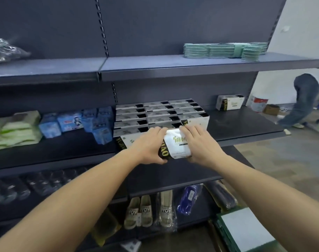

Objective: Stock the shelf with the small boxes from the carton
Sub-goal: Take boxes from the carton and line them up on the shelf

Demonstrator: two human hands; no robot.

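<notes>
Both forearms reach to mid-frame, where left hand (149, 144) and right hand (200, 142) clasp a white box (176, 145) before the shelf (242, 122) stack (160, 113).

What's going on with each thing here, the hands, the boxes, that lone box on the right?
Left hand: grips the held box's left end.
Right hand: grips its right end.
Held box: tilted, at the shelf's front edge.
Stocked boxes: packed in rows.
Lone box: standing apart, far right.
</notes>
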